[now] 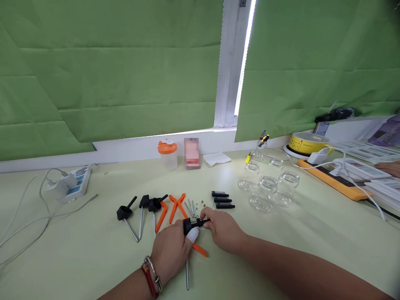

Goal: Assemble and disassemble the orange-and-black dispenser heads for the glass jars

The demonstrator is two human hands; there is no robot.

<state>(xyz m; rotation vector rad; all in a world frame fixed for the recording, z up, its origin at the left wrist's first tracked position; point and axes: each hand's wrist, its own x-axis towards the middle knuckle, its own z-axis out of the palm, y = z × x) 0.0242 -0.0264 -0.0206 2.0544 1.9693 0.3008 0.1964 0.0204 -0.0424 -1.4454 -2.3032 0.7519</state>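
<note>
My left hand (171, 249), its thumb wrapped in white, is closed round a black part (187, 225) with a metal rod (187, 275) pointing down from it. The fingertips of my right hand (223, 229) pinch the thin black end (204, 221) of this piece. An orange handle (199, 250) lies partly under my hands. To their left are several black heads with metal rods (124, 212) and orange handles (161, 216). Screws (190, 207) and small nuts lie just beyond my hands. Three black spring pieces (223, 200) are further right.
Several glass jars (268, 185) stand at the right, with screwdrivers (261, 141) in one behind. An orange-lidded cup (168, 156) is near the wall. A power strip (78, 185) with cables lies left. Far right are an orange strip (334, 179), white trays and another person's hand (389, 168).
</note>
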